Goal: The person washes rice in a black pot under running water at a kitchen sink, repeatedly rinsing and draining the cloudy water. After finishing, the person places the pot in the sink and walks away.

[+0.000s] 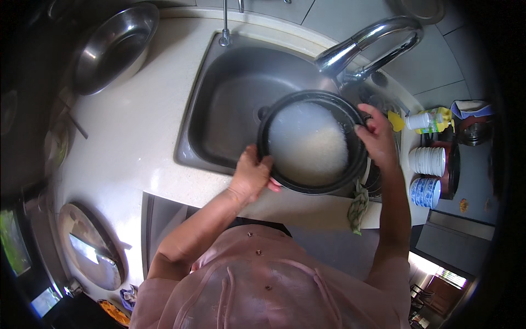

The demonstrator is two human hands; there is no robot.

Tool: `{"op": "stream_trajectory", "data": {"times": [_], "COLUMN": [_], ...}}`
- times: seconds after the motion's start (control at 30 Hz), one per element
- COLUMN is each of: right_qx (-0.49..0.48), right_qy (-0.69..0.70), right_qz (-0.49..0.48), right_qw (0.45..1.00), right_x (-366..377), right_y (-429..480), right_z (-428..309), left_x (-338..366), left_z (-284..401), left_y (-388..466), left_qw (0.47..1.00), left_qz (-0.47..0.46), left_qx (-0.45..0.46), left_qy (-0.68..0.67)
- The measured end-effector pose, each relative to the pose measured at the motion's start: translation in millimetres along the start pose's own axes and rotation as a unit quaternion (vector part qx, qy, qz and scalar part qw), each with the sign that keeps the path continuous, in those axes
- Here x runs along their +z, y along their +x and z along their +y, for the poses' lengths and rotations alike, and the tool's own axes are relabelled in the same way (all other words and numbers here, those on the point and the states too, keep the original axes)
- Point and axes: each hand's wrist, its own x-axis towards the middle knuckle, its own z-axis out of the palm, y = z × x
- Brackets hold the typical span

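Note:
A dark round pot is held over the right side of a stainless steel sink. Inside it white rice lies heaped to one side under cloudy water. My left hand grips the pot's near-left rim, thumb on top and fingertips beneath. On the opposite side, my right hand clasps the right rim between thumb and fingers. The pot looks slightly tilted. Just beyond it is the chrome faucet, and I see no water stream under its spout.
A steel basin leans at the back left. A cleaver rests on a round chopping board at the left. Stacked bowls and a yellow-labelled bottle stand at the right. A green patterned cloth hangs over the counter edge.

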Motion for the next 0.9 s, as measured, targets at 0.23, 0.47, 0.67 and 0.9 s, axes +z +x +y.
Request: {"op": "stream_trajectory", "data": {"times": [0.23, 0.47, 0.67, 0.9], "right_qx": [0.077, 0.161, 0.157, 0.174], "right_qy": [-0.076, -0.088, -0.097, -0.118], "right_qz": [0.038, 0.051, 0.061, 0.072], "right_qw": [0.993, 0.982, 0.981, 0.975], "right_x": [-57.2, -69.6, -65.1, -62.6], "right_y": [-52.5, -95.6, -106.8, -101.7], "right_z": [-16.2, -14.6, -22.1, -21.8], "left_x": [39.7, 53.8, 49.8, 47.9], "left_z": [-16.1, -29.3, -46.3, -42.3], "left_y": [-35.7, -44.5, -39.3, -38.2], "left_qw": [0.976, 0.961, 0.953, 0.947], "left_qz": [-0.103, -0.159, -0.192, -0.209], "left_qx": [-0.163, -0.215, -0.223, -0.229], "left_qy": [-0.105, -0.077, -0.071, -0.086]}}
